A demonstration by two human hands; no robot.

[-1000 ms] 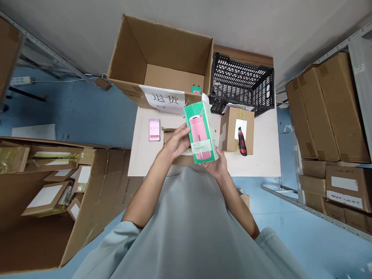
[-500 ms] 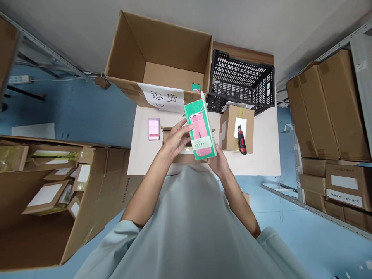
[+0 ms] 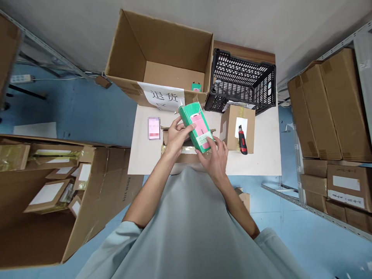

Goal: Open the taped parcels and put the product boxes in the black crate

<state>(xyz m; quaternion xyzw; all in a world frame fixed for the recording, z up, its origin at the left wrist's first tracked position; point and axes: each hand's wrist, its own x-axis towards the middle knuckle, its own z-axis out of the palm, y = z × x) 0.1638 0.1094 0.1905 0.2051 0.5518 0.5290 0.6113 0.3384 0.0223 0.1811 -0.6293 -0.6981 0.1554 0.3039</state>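
Both hands hold a green product box printed with a pink tumbler, tilted above the table. My left hand grips its left side, thumb across the printed front. My right hand is closed round the lower right end, fingers on the front face. Underneath, partly hidden by the box and hands, lies an opened cardboard carton with tape along its edge. To the left a phone-like item with a pixelated pink face rests on the white table.
Behind stands a large open carton with a paper sign and a small green box inside. At right are a black plastic crate and a taped carton with a red-black utility knife on it. Shelved cartons line the right.
The green box has been turned and tipped, so its left side now shows. My right hand has shifted from behind its edge to the lower front.
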